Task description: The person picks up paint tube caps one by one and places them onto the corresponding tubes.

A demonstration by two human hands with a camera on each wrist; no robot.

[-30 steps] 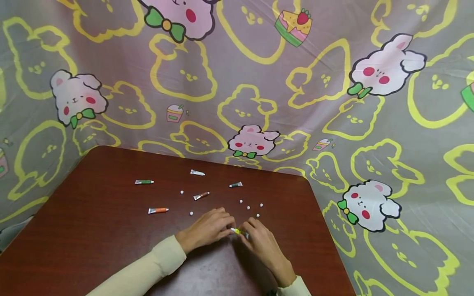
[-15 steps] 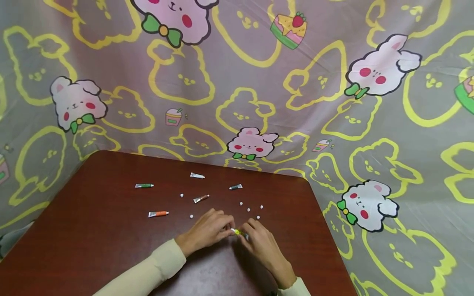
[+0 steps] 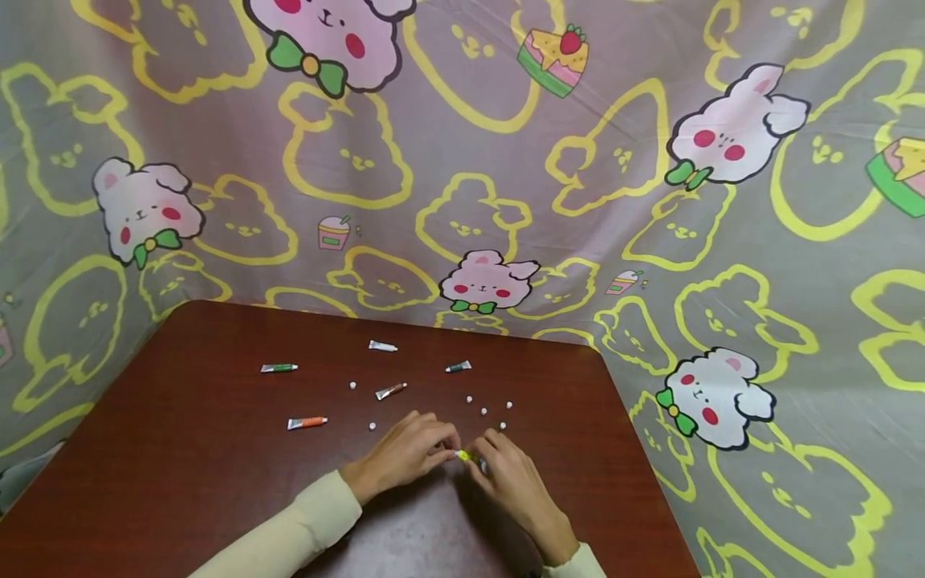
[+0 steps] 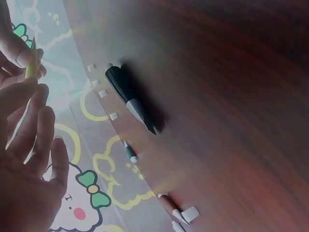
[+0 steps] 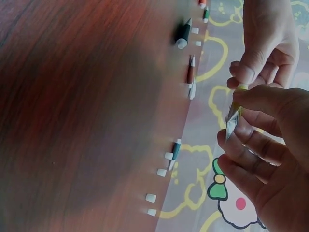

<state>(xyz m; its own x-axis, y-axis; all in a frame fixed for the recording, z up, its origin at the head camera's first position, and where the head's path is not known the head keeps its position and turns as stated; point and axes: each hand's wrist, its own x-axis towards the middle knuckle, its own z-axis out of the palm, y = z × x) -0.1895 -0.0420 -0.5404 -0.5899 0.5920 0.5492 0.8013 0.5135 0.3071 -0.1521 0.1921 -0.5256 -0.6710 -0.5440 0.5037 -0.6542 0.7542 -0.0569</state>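
A small yellow paint tube [image 3: 463, 455] is held between both hands, raised off the table in the wrist views. My left hand [image 3: 405, 451] pinches its white-capped end with thumb and fingertips, which mostly cover the cap. On the other side, my right hand [image 3: 515, 480] grips the tube's body; its flat silver tail [image 5: 231, 126] sticks out in the right wrist view. A dark paint tube [image 4: 123, 87] lies on the table below the hands in the left wrist view; in the head view I cannot make it out.
Farther back lie orange [image 3: 307, 422], green [image 3: 279, 368], white [image 3: 383, 346], brown [image 3: 391, 391] and dark teal [image 3: 458, 367] paint tubes. Several small white caps [image 3: 483, 411] are scattered among them. Patterned cloth [image 3: 347, 160] hangs behind the brown table [image 3: 181, 449].
Both hands keep hold of the yellow paint tube in almost the same place. The left fingertips have shifted slightly at the cap end. The head view has tilted a little.
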